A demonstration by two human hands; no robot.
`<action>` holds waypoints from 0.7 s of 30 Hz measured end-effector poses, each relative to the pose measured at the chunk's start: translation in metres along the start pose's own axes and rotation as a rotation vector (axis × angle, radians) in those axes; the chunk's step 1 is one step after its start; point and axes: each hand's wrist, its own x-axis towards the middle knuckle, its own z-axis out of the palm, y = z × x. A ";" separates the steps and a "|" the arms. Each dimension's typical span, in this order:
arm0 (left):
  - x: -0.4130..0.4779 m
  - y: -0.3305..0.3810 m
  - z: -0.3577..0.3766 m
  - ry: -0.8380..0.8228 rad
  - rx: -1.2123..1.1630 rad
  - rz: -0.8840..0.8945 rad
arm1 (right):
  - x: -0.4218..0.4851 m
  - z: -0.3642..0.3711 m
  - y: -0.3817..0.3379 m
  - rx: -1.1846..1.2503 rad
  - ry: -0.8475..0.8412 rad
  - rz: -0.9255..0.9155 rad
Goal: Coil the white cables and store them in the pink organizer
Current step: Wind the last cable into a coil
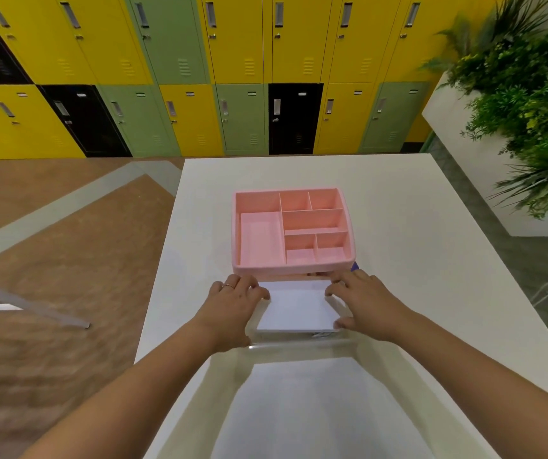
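Observation:
The pink organizer (294,267) stands in the middle of the white table (425,220); its several top compartments are all empty. From its front face a clear drawer with a white floor (296,309) is pulled out towards me, and nothing shows inside it. My left hand (233,303) grips the drawer's left side with the fingers curled over the edge. My right hand (365,303) grips the right side the same way. No white cable is in view.
A small purple object (354,267) peeks out at the organizer's front right corner. Yellow, green and black lockers (243,77) line the far wall. A white planter with green plants (514,111) stands to the right of the table.

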 end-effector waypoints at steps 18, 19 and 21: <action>0.018 0.005 0.005 -0.030 0.111 0.022 | 0.022 -0.006 0.003 -0.159 -0.189 0.077; 0.018 0.005 0.005 -0.028 0.111 0.021 | 0.022 -0.005 0.002 -0.152 -0.189 0.085; 0.018 0.006 0.005 -0.022 0.106 0.015 | 0.022 -0.004 0.003 -0.133 -0.181 0.084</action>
